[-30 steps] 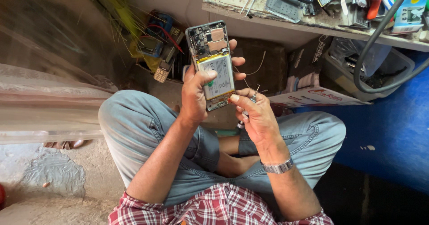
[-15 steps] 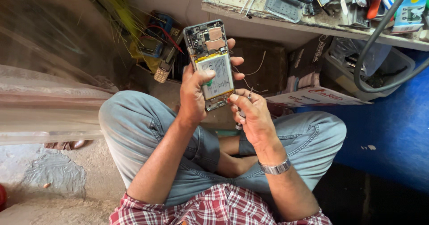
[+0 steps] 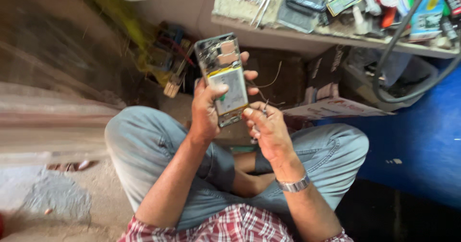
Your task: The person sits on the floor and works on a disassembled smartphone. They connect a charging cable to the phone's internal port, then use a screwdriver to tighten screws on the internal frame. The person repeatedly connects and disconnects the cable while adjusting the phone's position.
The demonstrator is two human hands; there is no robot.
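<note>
Head view: opened back-less smartphone with white battery held above the lap.
Left hand wraps its lower half, thumb on the battery, steadying it upright; right hand pinches thin metal tweezers at its bottom edge, fingers closed narrow.

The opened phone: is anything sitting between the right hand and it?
Nothing visible. The left hand grips the opened phone upright, thumb across its white battery. The right hand is at the phone's lower right corner, a fingertip touching its edge, holding a thin metal tool beside it.
</note>
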